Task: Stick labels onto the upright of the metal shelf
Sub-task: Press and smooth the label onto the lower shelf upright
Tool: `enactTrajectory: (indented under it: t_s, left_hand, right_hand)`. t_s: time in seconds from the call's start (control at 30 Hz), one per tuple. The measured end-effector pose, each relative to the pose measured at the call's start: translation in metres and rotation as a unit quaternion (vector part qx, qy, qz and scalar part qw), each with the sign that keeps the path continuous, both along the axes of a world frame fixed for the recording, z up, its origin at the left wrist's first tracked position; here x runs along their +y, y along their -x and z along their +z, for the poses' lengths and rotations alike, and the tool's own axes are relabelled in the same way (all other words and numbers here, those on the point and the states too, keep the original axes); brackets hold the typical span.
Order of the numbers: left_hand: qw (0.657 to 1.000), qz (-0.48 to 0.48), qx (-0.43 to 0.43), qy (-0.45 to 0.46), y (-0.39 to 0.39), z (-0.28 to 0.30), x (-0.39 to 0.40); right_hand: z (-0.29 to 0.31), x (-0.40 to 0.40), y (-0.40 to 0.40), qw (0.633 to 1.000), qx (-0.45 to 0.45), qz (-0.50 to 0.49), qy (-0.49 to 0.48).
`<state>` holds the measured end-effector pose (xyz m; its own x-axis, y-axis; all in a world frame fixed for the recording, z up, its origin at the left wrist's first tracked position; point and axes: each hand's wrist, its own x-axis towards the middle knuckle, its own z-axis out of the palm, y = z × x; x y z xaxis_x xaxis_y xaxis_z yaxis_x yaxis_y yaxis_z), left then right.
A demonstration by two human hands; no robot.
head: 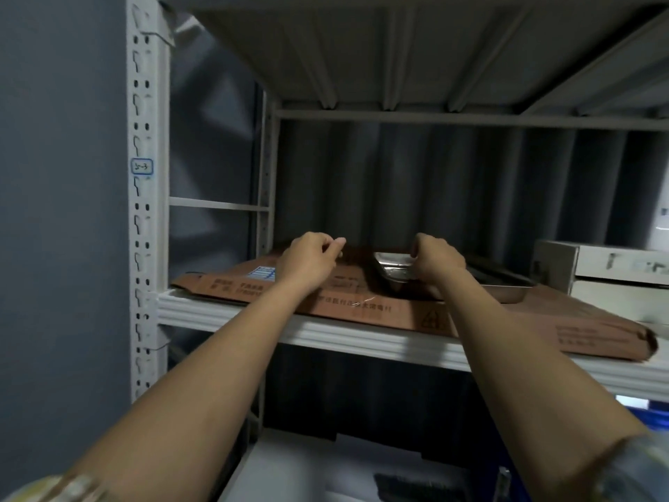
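One label [141, 167], blue-edged with handwriting on it, already sits on the slotted front upright [142, 219] at the shelf's left edge, so the job looks partly done; the stretches of upright above and below it are bare. Just right of that, the left hand [310, 258] hovers over the flattened cardboard [365, 306] near the shelf's front edge, its grip curled with thumb and forefinger pressed together, perhaps pinching a small label, though I cannot tell. Further right, the right hand [436, 263] grips the near end of a shiny metal tray [392, 269] resting on the cardboard. Toward the right edge stands a pale box [557, 264]. Nothing blocks the upright itself.
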<state>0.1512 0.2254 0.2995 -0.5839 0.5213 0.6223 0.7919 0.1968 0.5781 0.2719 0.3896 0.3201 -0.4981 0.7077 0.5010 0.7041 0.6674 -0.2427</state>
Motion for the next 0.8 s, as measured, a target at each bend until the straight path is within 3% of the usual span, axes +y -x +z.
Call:
enactTrajectory:
  t_s: [0.1, 0.33, 0.53, 0.67, 0.8]
  left_hand:
    - [0.998, -0.024, -0.038, -0.037, 0.005, -0.001, -0.002]
    - [0.995, 0.011, -0.006, -0.098, 0.01, -0.008, -0.041]
    - [0.986, 0.069, -0.008, -0.154, 0.024, -0.035, -0.101]
    - [0.976, 0.119, -0.035, -0.182, 0.048, -0.069, -0.153]
    - [0.961, 0.187, -0.086, -0.187, 0.078, -0.126, -0.197]
  right_hand:
    - [0.0, -0.003, -0.002, 1.0, 0.017, 0.006, -0.012]
    - [-0.002, -0.049, 0.008, 0.989, 0.076, 0.119, -0.049]
    - [-0.044, -0.149, 0.045, 0.912, 0.291, 0.291, -0.001]
    - [-0.087, -0.212, 0.077, 0.884, 0.302, 0.355, 0.046]
    - [-0.139, -0.261, 0.115, 0.87, 0.258, 0.403, 0.119]
